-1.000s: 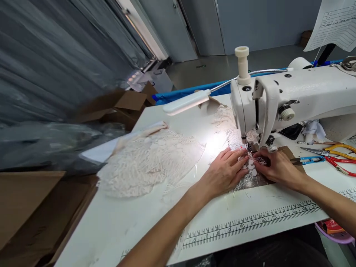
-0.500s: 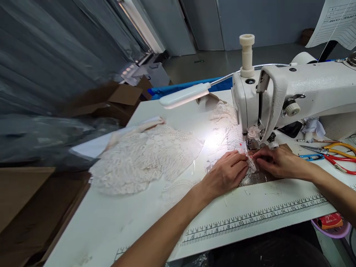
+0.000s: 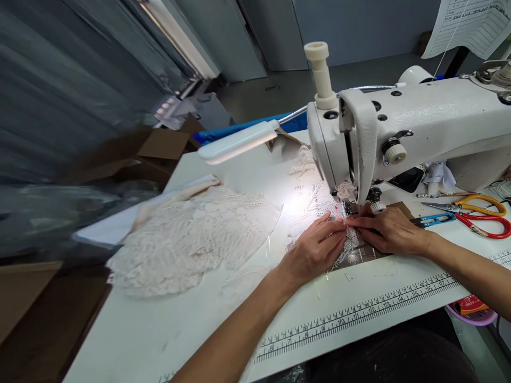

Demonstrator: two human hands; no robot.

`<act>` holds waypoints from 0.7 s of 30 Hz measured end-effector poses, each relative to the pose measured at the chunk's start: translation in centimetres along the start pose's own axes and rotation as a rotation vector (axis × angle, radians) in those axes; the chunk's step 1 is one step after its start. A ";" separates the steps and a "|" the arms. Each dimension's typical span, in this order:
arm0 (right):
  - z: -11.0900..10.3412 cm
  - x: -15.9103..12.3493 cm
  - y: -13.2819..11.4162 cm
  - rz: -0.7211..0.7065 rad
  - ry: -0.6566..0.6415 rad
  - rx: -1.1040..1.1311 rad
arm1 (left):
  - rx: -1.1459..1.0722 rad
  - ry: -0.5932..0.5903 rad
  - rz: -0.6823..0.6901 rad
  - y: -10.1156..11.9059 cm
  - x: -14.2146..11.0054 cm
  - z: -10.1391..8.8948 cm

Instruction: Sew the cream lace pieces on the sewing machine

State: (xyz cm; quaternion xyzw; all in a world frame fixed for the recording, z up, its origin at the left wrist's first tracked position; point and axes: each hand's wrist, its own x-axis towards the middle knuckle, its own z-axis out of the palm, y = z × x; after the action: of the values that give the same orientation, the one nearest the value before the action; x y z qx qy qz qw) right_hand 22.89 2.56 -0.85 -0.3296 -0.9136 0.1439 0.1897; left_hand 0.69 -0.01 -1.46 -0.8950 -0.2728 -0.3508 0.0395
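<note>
A white sewing machine [image 3: 423, 125] stands at the right, its needle area partly hidden behind the guard and a small pale fabric flower [image 3: 345, 190]. Just in front of the presser foot, my left hand [image 3: 315, 247] has its fingers together on a strip of white lace [image 3: 351, 238]. My right hand [image 3: 389, 230] pinches the same lace from the other side, fingertips almost touching those of the left. More of the lace runs back left of the needle under the lamp's bright spot. A large heap of off-white lace [image 3: 191, 239] lies on the table to the left.
A lamp [image 3: 239, 142] leans over the table [image 3: 143, 330]. Right of my right hand lie blue thread snips [image 3: 437, 219], red-handled scissors [image 3: 485, 226] and yellow-handled scissors [image 3: 481, 202]. A printed ruler [image 3: 359, 319] runs along the front edge. Cardboard boxes [image 3: 163, 144] stand at the left.
The view has shifted, so the machine and table appear farther left. My right fingers have come closer to my left fingertips at the lace, and more loose lace shows between the hands.
</note>
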 end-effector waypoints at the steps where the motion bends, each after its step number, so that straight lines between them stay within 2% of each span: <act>1: 0.1 0.0 0.1 -0.010 -0.003 -0.019 | -0.004 -0.002 0.004 0.0 0.0 0.0; 9: 0.2 0.3 -0.6 -0.010 -0.038 -0.095 | 0.002 -0.061 0.016 0.0 0.4 -0.3; 16: -1.4 -0.1 -0.5 0.127 0.012 0.191 | 0.053 -0.041 0.071 0.0 0.5 -0.2; 21: -1.3 -0.3 -0.4 0.104 0.056 0.189 | 0.015 -0.039 0.069 0.0 0.5 -0.1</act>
State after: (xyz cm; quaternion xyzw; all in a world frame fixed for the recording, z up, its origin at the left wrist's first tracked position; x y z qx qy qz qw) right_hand 23.50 2.28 0.37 -0.3611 -0.8720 0.2296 0.2378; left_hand 0.93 0.21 -1.12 -0.9102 -0.2450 -0.3296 0.0530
